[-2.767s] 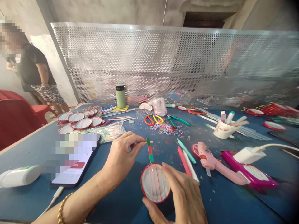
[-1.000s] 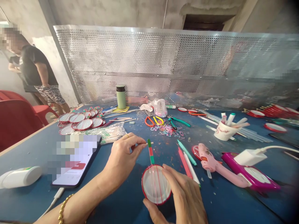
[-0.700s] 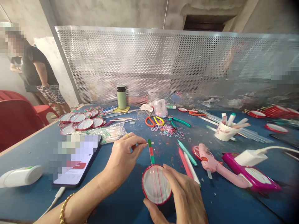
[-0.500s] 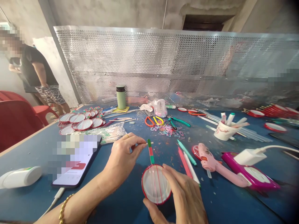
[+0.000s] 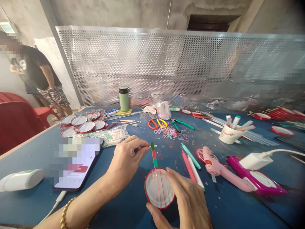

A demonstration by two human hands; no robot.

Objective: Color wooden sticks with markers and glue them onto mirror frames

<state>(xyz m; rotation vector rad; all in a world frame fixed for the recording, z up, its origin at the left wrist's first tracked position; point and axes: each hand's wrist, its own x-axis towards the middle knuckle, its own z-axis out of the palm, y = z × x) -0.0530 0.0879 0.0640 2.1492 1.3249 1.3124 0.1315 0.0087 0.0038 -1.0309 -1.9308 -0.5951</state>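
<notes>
A small round drum-like disc (image 5: pixel 156 189) has a white face, a red rim and red threads strung across it. From its top edge rises a flat stick (image 5: pixel 154 155) banded green, red and green. My right hand (image 5: pixel 188 197) grips the disc by its rim, fingers at the upper right and thumb at the lower left. With thumb and forefinger closed, my left hand (image 5: pixel 128 159) pinches a thin wooden stick (image 5: pixel 155 146) at the banded stick's tip. Most of that thin stick is hidden by the fingers.
Right of my hands lie several markers (image 5: pixel 190 163), a pink glue gun (image 5: pixel 221 171) and a purple power strip (image 5: pixel 257 181). A phone (image 5: pixel 78 168) lies at left, near piled red-rimmed discs (image 5: pixel 87 127). Pliers (image 5: pixel 182 124), small colored clips (image 5: pixel 171 133) and a green bottle (image 5: pixel 124 100) stand farther back.
Both hands and the disc keep nearly the same position. In the left background, a person in a dark shirt has shifted slightly to the right.
</notes>
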